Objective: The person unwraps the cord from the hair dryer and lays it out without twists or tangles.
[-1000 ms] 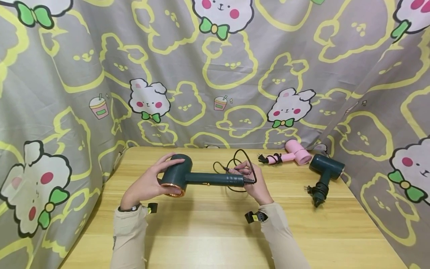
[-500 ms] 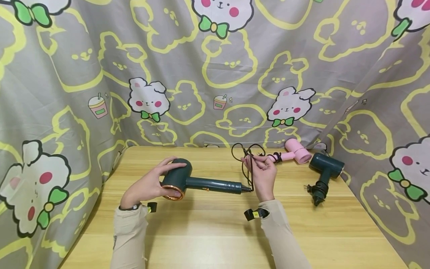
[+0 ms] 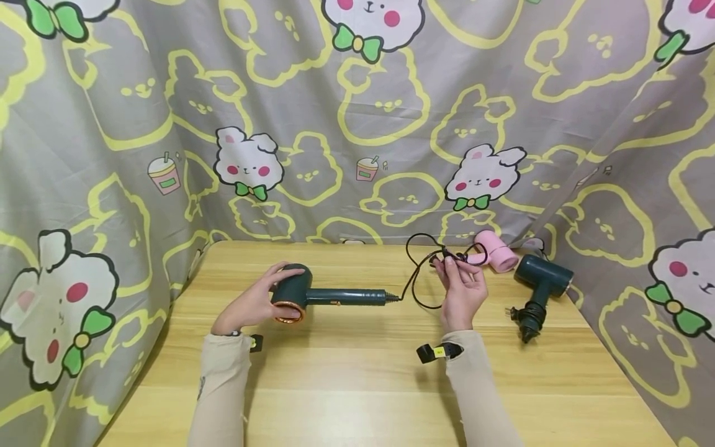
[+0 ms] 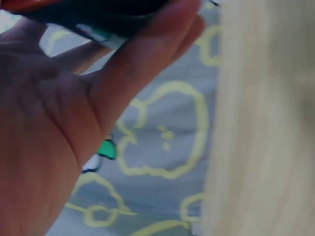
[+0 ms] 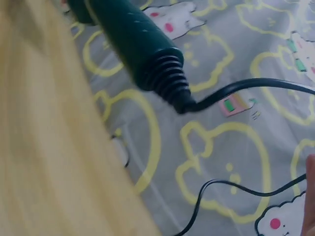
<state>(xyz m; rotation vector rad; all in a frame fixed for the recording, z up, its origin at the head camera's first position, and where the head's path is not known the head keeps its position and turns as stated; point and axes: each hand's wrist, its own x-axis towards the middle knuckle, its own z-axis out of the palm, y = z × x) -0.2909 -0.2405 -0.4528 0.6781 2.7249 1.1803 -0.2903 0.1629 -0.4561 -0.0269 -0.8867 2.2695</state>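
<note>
My left hand (image 3: 252,302) grips the head of a dark green hair dryer (image 3: 346,297), its copper-rimmed end tipped toward me and its handle pointing right. In the left wrist view the thumb lies along the dryer's dark body (image 4: 118,22). Off to the right, my right hand (image 3: 465,292) pinches the dryer's black cord (image 3: 416,273), which hangs in loose loops around the fingers. The right wrist view shows the cord (image 5: 256,82) leaving the ribbed sleeve at the handle's end (image 5: 165,73). Only a fingertip edge appears there.
Behind my right hand lies a pink hair dryer (image 3: 497,253), its handle partly covered. A second dark green hair dryer (image 3: 543,278), cord wrapped round its handle, rests at the table's right side. Patterned curtains (image 3: 313,186) enclose the wooden table (image 3: 346,397) at the back and sides.
My right hand has moved right with the cord, drawing it away from the handle's end. The held dryer has lowered slightly, and its handle has swung closer to level.
</note>
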